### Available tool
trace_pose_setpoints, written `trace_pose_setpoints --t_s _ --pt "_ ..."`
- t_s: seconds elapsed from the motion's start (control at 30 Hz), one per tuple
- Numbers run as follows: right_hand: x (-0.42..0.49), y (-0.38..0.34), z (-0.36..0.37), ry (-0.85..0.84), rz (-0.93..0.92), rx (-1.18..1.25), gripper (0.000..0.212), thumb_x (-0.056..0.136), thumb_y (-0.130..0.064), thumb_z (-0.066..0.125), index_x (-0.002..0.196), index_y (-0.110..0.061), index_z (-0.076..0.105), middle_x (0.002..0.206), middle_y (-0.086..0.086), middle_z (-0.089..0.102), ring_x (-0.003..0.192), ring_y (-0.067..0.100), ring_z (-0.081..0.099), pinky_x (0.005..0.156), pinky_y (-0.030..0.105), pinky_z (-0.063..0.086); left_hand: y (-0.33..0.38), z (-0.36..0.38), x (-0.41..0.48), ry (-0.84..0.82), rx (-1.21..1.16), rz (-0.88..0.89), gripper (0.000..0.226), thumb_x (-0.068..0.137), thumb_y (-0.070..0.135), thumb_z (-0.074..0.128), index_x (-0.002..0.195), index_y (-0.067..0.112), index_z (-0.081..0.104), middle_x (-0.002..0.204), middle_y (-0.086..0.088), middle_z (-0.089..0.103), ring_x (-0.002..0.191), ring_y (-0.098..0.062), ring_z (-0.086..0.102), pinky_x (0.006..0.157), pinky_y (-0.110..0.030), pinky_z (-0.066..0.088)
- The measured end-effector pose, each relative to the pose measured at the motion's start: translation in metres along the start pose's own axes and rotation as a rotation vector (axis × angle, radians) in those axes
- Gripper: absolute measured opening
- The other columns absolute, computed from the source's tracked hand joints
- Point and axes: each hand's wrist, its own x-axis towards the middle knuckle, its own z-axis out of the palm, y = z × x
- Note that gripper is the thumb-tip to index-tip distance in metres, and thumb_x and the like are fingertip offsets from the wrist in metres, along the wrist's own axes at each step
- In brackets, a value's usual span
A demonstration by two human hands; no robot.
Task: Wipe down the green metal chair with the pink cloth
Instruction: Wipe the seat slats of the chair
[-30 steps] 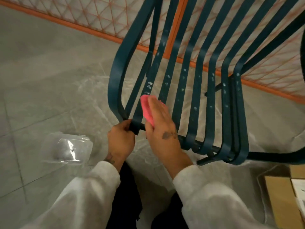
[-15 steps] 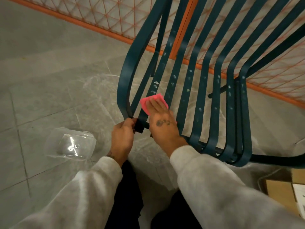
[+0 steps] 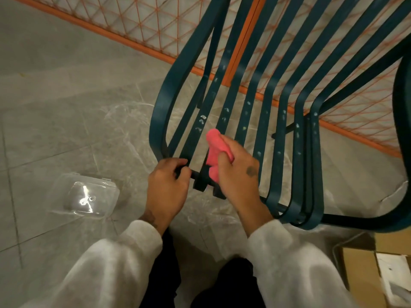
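Note:
The dark green metal chair [image 3: 273, 112] fills the upper right, its long slats dotted with pale spots. My left hand [image 3: 166, 187] grips the front crossbar at the chair's left corner. My right hand [image 3: 240, 172] holds the pink cloth [image 3: 216, 150], bunched and wrapped around one of the left slats just above the crossbar. Part of the cloth is hidden under my fingers.
A clear plastic container [image 3: 86, 196] lies on the grey tiled floor to the left. An orange lattice fence [image 3: 138, 21] runs behind the chair. Cardboard boxes [image 3: 364, 272] sit at the lower right. My dark trousers show between my white sleeves.
The cloth was pressed flat on the slats half a second ago; now it is bunched around one slat and slightly higher. My left hand keeps its hold on the crossbar.

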Motion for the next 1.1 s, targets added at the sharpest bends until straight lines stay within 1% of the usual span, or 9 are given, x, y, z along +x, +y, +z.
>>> trace_pose_setpoints --t_s 0.1,0.27,0.37,0.5,0.6,0.77,0.9,1.03,1.1 --pt "0.006 0.03 0.019 -0.169 -0.096 -0.203 0.048 0.1 -0.01 0.047 0.145 -0.026 0.048 0.147 0.004 0.049 0.12 0.02 0.055 0.106 0.044 0.048 0.004 0.007 -0.002 -0.003 -0.012 0.141 0.026 0.098 0.026 0.053 0.117 0.017 0.068 0.112 0.0 0.067 0.101 -0.01 0.058 0.09 -0.021 0.046" --pt "-0.06 0.055 0.044 -0.183 -0.298 -0.404 0.056 0.081 0.0 0.063 0.137 -0.007 0.057 0.141 0.013 0.056 0.135 0.031 0.049 0.111 0.049 0.041 0.011 0.007 -0.002 -0.19 -0.21 0.003 0.025 0.099 0.045 0.041 0.108 0.039 0.063 0.098 0.017 0.063 0.086 0.015 0.055 0.073 0.003 0.037" --pt "-0.062 0.058 0.045 -0.202 -0.283 -0.386 0.065 0.078 0.0 0.072 0.14 -0.011 0.054 0.144 0.009 0.054 0.137 0.029 0.047 0.11 0.045 0.043 0.013 0.012 -0.004 -0.268 -0.282 -0.069 0.033 0.098 0.049 0.039 0.115 0.034 0.063 0.103 0.015 0.063 0.09 0.012 0.055 0.08 -0.005 0.04" --pt "-0.01 0.053 0.038 -0.262 -0.158 -0.201 0.046 0.097 -0.004 0.049 0.142 -0.009 0.049 0.15 0.012 0.045 0.143 0.027 0.036 0.119 0.046 0.028 0.01 0.022 -0.005 -0.319 -0.367 -0.15 0.041 0.094 0.057 0.04 0.12 0.036 0.063 0.108 0.018 0.063 0.096 0.009 0.056 0.091 -0.016 0.042" --pt "0.007 0.05 0.037 -0.273 -0.146 -0.328 0.055 0.098 -0.004 0.049 0.151 -0.012 0.037 0.159 0.006 0.031 0.15 0.023 0.021 0.123 0.04 0.018 0.003 0.024 -0.002 -0.339 -0.411 -0.219 0.031 0.092 0.062 0.041 0.103 0.049 0.068 0.105 0.018 0.068 0.103 0.001 0.061 0.094 -0.026 0.045" --pt "-0.044 0.044 0.022 -0.276 -0.178 -0.14 0.051 0.094 0.002 0.054 0.143 -0.011 0.05 0.141 0.01 0.055 0.13 0.024 0.053 0.11 0.039 0.044 -0.002 0.024 -0.001 -0.303 -0.432 -0.181 0.043 0.092 0.066 0.036 0.101 0.043 0.072 0.109 0.012 0.072 0.109 -0.005 0.064 0.101 -0.033 0.047" --pt "-0.039 0.032 -0.033 -0.249 0.257 0.163 0.029 0.103 -0.035 0.046 0.129 -0.033 0.06 0.106 -0.004 0.067 0.08 0.008 0.067 0.066 0.023 0.058 0.004 0.024 -0.005 -0.286 -0.399 -0.172 0.031 0.095 0.058 0.039 0.088 0.048 0.067 0.097 0.017 0.069 0.098 0.0 0.063 0.091 -0.024 0.046" --pt "0.003 0.043 -0.049 -0.081 0.149 0.051 0.042 0.103 -0.026 0.047 0.145 -0.032 0.047 0.12 -0.01 0.06 0.097 0.008 0.061 0.07 0.013 0.053 0.015 0.028 -0.01 -0.296 -0.255 -0.138 0.037 0.097 0.051 0.04 0.122 0.033 0.06 0.113 0.017 0.055 0.105 -0.001 0.049 0.095 -0.024 0.035" --pt "0.014 0.058 -0.04 -0.222 0.107 -0.121 0.053 0.103 -0.019 0.047 0.153 -0.03 0.033 0.147 -0.001 0.046 0.126 0.018 0.053 0.1 0.029 0.052 0.019 0.029 -0.013 -0.317 -0.174 -0.069 0.041 0.098 0.045 0.041 0.131 0.026 0.055 0.117 0.013 0.052 0.104 0.003 0.047 0.097 -0.021 0.035"
